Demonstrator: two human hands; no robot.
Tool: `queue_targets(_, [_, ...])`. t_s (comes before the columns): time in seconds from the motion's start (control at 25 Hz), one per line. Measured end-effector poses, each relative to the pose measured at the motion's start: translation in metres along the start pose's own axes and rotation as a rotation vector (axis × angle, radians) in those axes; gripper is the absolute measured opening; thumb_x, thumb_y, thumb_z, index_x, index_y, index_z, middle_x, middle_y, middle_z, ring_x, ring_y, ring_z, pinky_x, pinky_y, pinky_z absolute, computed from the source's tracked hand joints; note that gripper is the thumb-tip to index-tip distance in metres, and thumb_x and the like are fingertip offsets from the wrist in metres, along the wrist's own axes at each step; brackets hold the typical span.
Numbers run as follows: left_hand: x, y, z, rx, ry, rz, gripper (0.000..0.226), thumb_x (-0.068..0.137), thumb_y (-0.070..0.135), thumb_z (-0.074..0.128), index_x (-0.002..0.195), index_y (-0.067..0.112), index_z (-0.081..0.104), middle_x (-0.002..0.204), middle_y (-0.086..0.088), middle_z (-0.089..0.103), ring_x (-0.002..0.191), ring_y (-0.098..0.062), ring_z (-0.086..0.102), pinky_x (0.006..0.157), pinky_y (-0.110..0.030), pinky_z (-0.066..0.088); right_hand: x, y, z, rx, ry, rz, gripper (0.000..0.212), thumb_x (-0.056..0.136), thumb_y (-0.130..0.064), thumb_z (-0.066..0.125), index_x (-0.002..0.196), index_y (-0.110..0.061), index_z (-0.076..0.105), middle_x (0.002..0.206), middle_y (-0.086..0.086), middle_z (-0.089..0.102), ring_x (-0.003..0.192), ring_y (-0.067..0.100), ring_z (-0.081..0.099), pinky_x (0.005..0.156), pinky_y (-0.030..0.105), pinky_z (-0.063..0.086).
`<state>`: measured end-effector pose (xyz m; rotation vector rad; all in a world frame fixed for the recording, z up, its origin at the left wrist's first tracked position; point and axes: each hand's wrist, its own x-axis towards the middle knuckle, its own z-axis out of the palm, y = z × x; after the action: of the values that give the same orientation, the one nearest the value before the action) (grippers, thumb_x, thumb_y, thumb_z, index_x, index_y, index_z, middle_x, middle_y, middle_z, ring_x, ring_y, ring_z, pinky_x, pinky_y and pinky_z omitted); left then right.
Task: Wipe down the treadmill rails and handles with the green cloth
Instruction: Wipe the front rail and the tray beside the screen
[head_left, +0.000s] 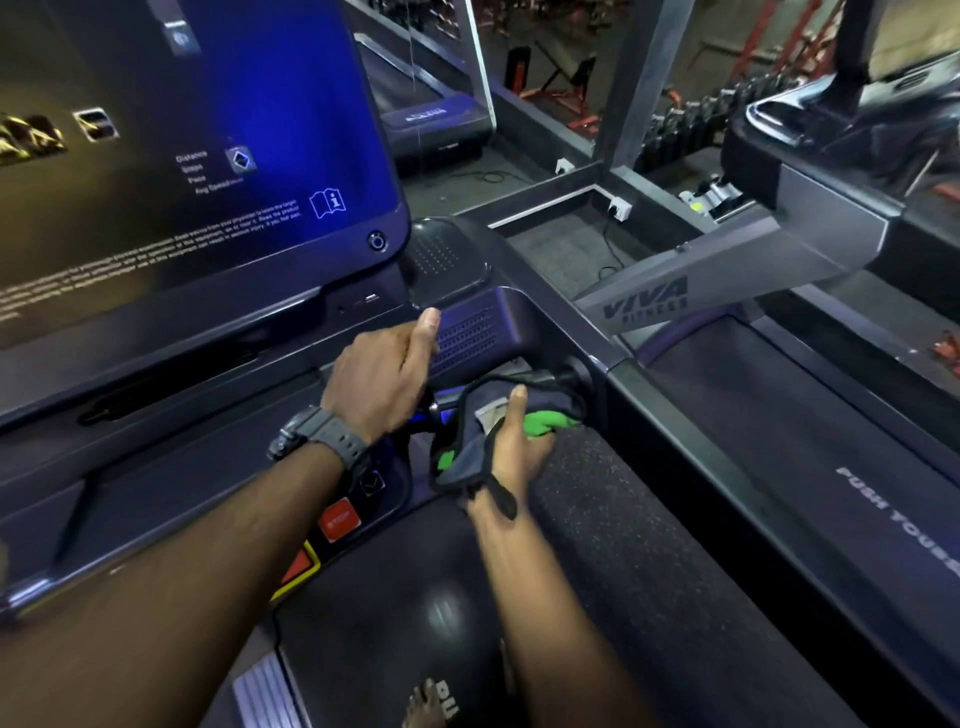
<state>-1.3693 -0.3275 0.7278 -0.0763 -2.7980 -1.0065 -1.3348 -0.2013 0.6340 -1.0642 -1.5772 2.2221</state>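
Green cloth (540, 422) bunched under the right hand (519, 447), wrapped over the short front handle (563, 375) where it meets the right corner of the treadmill console (483, 332). Mostly dark grey folds showing, green peeking out at two spots. Fingers curled round cloth and bar together, thumb laid along the top; a firm hold, not a flat press.

Left hand (387, 376) just beside, to the left and slightly above, with a wristwatch (322, 436) on its wrist. Seems curled on the handle or the console's edge, thumb up against the vented panel; what it grips hidden beneath the palm.

Handle's long axis running left to right across the front of the console; the right side rail (727, 467) leaving from the same corner and stretching back toward the lower right, alongside the belt (649, 545). Right hand clearly nearer that rail, so probably the one to carry the wipe along it.

Open room along the rail; tight at the corner joint. Red stop button (339, 521) below the left wrist, best avoided. Neighbouring treadmill (810, 244) well apart to the right.
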Motion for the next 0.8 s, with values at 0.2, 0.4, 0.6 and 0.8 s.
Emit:
queue_targets(0.2, [0.009,-0.01,-0.001,-0.224,0.097,-0.258,0.067,0.098,0.065,0.017,0.09,0.024,0.071,0.102,-0.003,0.073,0.101,-0.026,0.064,0.095,-0.039,0.046,-0.019,-0.03,-0.023,-0.368,-0.062,-0.763,0.055,0.076,-0.01,0.073,0.126,-0.008,0.051,0.118,0.013,0.059,0.109,0.03,0.056,0.094,0.035,0.042])
queue_targets(0.4, [0.025,-0.013,-0.002,-0.368,0.107,-0.458,0.062,0.09,0.07,0.021,0.084,0.028,0.065,0.109,-0.001,0.071,0.106,-0.027,0.064,0.103,-0.044,0.043,0.069,-0.121,0.038,-1.128,-0.262,-1.204,0.064,0.067,0.0,0.066,0.127,-0.017,0.05,0.118,0.009,0.055,0.106,0.03,0.05,0.088,0.041,0.046])
queue_targets(0.6, [0.043,-0.007,0.003,-0.283,0.086,-0.538,0.059,0.099,0.063,0.025,0.088,0.018,0.062,0.119,-0.012,0.067,0.114,-0.033,0.059,0.101,-0.039,0.042,0.071,-0.108,0.088,-1.6,-0.859,-1.008,0.058,0.073,-0.025,0.076,0.126,-0.03,0.051,0.12,0.006,0.057,0.109,0.035,0.058,0.083,0.04,0.05])
queue_targets(0.8, [0.037,-0.011,0.005,-0.271,0.23,-0.583,0.057,0.103,0.052,0.031,0.092,0.012,0.068,0.101,-0.011,0.07,0.1,-0.031,0.062,0.089,-0.038,0.044,0.078,-0.125,0.094,-1.701,-1.253,-1.031,0.046,0.078,-0.029,0.074,0.122,-0.039,0.063,0.121,0.005,0.066,0.113,0.031,0.061,0.083,0.034,0.049])
